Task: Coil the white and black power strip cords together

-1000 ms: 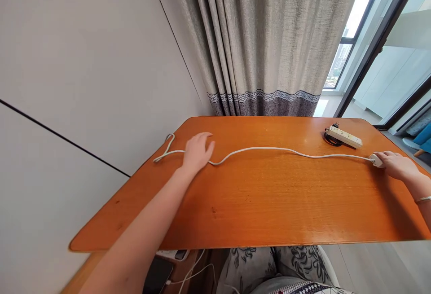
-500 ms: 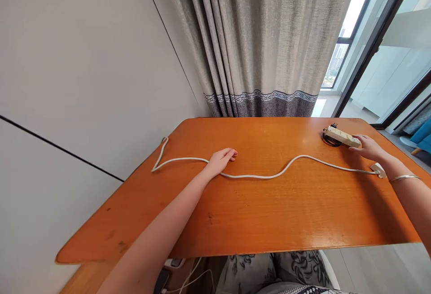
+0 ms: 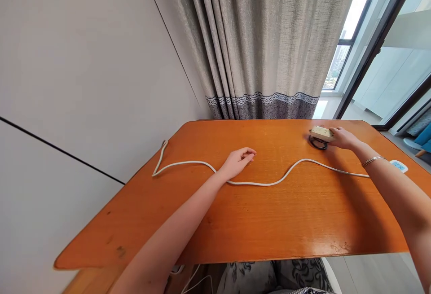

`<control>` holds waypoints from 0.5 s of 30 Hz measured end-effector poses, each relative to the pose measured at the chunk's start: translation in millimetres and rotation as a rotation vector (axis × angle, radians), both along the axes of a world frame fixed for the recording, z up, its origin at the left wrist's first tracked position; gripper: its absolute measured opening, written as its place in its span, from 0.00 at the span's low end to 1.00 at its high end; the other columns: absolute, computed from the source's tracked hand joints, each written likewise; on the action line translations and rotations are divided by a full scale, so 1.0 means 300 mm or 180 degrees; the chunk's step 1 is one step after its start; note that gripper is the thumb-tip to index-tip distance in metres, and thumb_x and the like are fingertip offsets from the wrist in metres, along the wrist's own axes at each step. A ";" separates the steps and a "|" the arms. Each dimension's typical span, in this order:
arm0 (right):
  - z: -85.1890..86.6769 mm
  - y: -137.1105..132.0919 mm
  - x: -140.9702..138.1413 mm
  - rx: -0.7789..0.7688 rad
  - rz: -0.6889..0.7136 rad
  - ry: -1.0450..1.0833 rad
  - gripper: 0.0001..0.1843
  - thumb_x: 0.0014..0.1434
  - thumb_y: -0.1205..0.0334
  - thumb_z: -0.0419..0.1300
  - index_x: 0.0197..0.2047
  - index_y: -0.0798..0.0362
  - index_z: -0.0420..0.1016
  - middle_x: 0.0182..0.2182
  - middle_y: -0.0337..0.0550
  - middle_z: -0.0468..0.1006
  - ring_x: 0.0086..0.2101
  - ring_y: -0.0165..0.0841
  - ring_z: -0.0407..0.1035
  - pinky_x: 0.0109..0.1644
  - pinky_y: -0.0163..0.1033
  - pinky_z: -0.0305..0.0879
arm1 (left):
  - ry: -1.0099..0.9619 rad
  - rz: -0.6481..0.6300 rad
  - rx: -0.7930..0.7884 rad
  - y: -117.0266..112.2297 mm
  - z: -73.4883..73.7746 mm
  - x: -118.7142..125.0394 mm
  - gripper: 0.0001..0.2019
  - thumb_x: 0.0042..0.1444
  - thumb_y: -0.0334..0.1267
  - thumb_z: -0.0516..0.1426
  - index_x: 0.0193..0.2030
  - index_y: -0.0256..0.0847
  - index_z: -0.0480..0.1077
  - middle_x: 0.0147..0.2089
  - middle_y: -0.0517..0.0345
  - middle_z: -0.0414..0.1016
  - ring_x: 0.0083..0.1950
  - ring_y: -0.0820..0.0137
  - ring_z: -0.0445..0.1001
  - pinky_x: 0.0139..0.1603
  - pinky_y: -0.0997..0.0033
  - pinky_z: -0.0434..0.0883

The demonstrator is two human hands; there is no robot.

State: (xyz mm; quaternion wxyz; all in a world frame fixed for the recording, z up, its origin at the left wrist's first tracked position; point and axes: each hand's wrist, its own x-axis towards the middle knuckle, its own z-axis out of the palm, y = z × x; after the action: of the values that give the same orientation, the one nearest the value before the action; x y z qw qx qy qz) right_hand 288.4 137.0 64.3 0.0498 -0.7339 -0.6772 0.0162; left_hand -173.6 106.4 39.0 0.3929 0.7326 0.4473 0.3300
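My right hand (image 3: pixel 343 138) grips a cream-coloured power strip (image 3: pixel 321 133) at its right end, near the far right of the tabletop. A black cord (image 3: pixel 318 142) hangs coiled just under the strip. Loosely curved, with thumb and fingertips a little apart, my left hand (image 3: pixel 237 161) hovers around the table's middle and holds nothing. Below that hand runs a white cable (image 3: pixel 266 184), winding across the tabletop from its left edge to the right. A white block with a blue label (image 3: pixel 399 165) lies at the cable's right end, partly behind my right forearm.
The orange-brown wooden table (image 3: pixel 269 222) stands against a pale wall (image 3: pixel 84 83) on the left. Grey curtains (image 3: pixel 266 47) hang behind its far edge. A dark-framed glass door (image 3: pixel 367 56) is at the right. Under the near edge are thin white cords (image 3: pixel 202 280).
My right hand has moved left, carrying the power strip and its black cord along. My left hand has slid to the right. More of the white block now shows, with its blue label.
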 end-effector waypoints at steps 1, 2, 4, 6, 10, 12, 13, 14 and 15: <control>0.026 -0.010 -0.066 0.0129 0.0325 0.0238 0.36 0.51 0.56 0.66 0.62 0.57 0.69 0.56 0.61 0.72 0.52 0.50 0.71 0.55 0.50 0.68 | -0.0056 -0.0169 0.0022 -0.017 0.015 0.038 0.20 0.56 0.55 0.57 0.44 0.39 0.73 0.47 0.47 0.81 0.45 0.61 0.81 0.52 0.59 0.74; 0.052 -0.023 -0.135 0.0303 0.0693 0.0549 0.37 0.51 0.55 0.67 0.63 0.56 0.68 0.57 0.59 0.72 0.53 0.49 0.70 0.58 0.50 0.67 | -0.0138 -0.0364 0.0027 -0.038 0.032 0.078 0.19 0.57 0.53 0.58 0.45 0.39 0.73 0.48 0.47 0.81 0.46 0.61 0.81 0.52 0.59 0.74; 0.105 -0.058 -0.266 0.0615 0.1461 0.1300 0.40 0.52 0.49 0.68 0.65 0.51 0.65 0.58 0.52 0.73 0.56 0.48 0.68 0.60 0.52 0.65 | -0.0232 -0.0903 -0.0071 -0.089 0.064 0.157 0.18 0.58 0.49 0.59 0.47 0.39 0.74 0.50 0.46 0.81 0.49 0.61 0.80 0.52 0.61 0.74; 0.152 -0.096 -0.363 0.0714 0.1833 0.1847 0.43 0.50 0.45 0.70 0.65 0.51 0.65 0.59 0.52 0.72 0.56 0.48 0.68 0.61 0.53 0.65 | -0.0323 -0.1438 -0.0277 -0.135 0.087 0.215 0.18 0.60 0.48 0.58 0.52 0.39 0.73 0.49 0.45 0.81 0.49 0.62 0.80 0.52 0.62 0.74; 0.207 -0.157 -0.403 0.0814 0.1598 0.2470 0.47 0.46 0.40 0.71 0.65 0.51 0.63 0.56 0.53 0.73 0.50 0.46 0.71 0.47 0.48 0.74 | -0.0677 -0.1497 -0.0337 -0.133 0.076 0.222 0.27 0.61 0.45 0.59 0.66 0.48 0.64 0.69 0.43 0.66 0.61 0.59 0.75 0.56 0.60 0.73; 0.209 -0.173 -0.354 0.0742 0.1394 0.2467 0.48 0.46 0.40 0.71 0.65 0.49 0.63 0.53 0.51 0.74 0.43 0.43 0.73 0.37 0.44 0.75 | -0.0739 -0.1026 -0.0238 -0.074 0.050 0.169 0.33 0.60 0.44 0.59 0.71 0.51 0.56 0.74 0.44 0.57 0.67 0.57 0.69 0.60 0.57 0.71; 0.204 -0.179 -0.316 0.0717 0.1268 0.2393 0.48 0.46 0.40 0.71 0.65 0.48 0.62 0.51 0.51 0.75 0.40 0.42 0.73 0.33 0.43 0.74 | -0.0708 -0.0724 -0.0148 -0.036 0.036 0.131 0.35 0.60 0.45 0.59 0.72 0.51 0.54 0.76 0.44 0.52 0.69 0.56 0.67 0.62 0.55 0.70; 0.195 -0.182 -0.271 0.0715 0.1128 0.2271 0.47 0.47 0.40 0.70 0.65 0.48 0.62 0.50 0.50 0.75 0.38 0.41 0.73 0.31 0.42 0.73 | -0.0637 -0.0377 -0.0025 0.004 0.024 0.086 0.37 0.59 0.45 0.59 0.73 0.51 0.50 0.77 0.45 0.49 0.71 0.56 0.63 0.64 0.54 0.69; 0.182 -0.186 -0.219 0.0761 0.0968 0.2086 0.45 0.49 0.40 0.68 0.65 0.48 0.62 0.50 0.51 0.75 0.37 0.41 0.73 0.31 0.43 0.73 | -0.0523 0.0043 0.0100 0.044 0.015 0.035 0.39 0.59 0.46 0.59 0.74 0.51 0.47 0.78 0.45 0.47 0.73 0.56 0.61 0.65 0.54 0.68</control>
State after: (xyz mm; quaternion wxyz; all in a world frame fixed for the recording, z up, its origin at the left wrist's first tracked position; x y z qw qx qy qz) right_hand 222.7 81.4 119.0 0.3460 -0.5700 -0.7236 0.1781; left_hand -163.1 119.7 43.5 0.4144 0.7060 0.4133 0.3987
